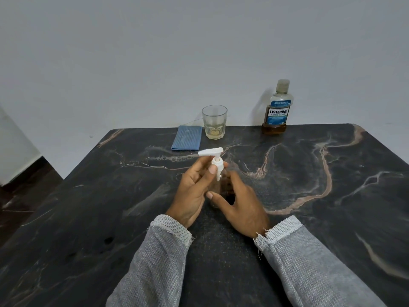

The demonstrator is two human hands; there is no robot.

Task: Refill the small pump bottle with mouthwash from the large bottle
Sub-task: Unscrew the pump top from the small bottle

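Head view looking down on a dark marbled tabletop (309,218) set against a pale wall. Lying flat at the far edge, left of centre: a folded blue cloth (187,138). Standing just right of it, upright and close beside its corner: a clear drinking glass (214,122), holding a little yellowish liquid at the bottom. Reaching in from the lower left in a grey knit sleeve (155,262): the left hand (194,191), fingers curling round the white pump head (213,158), thumb pressing against the collar below the spout, spout pointing left. Standing upright near the middle of the tabletop, between both hands: the small pump bottle (218,185), clear-walled and hard to make out against the dark stone; liquid level impossible to tell. Coming in from the lower right in a matching sleeve (309,262): the right hand (241,204), fingers wrapping loosely round the bottle's body, thumb resting across its near side. Whether the pump is sitting screwed on or lifting free: not clear. Standing well apart at the far right edge, upright and capped: the large mouthwash bottle (277,109), blue-labelled, amber liquid showing only in its lower part.
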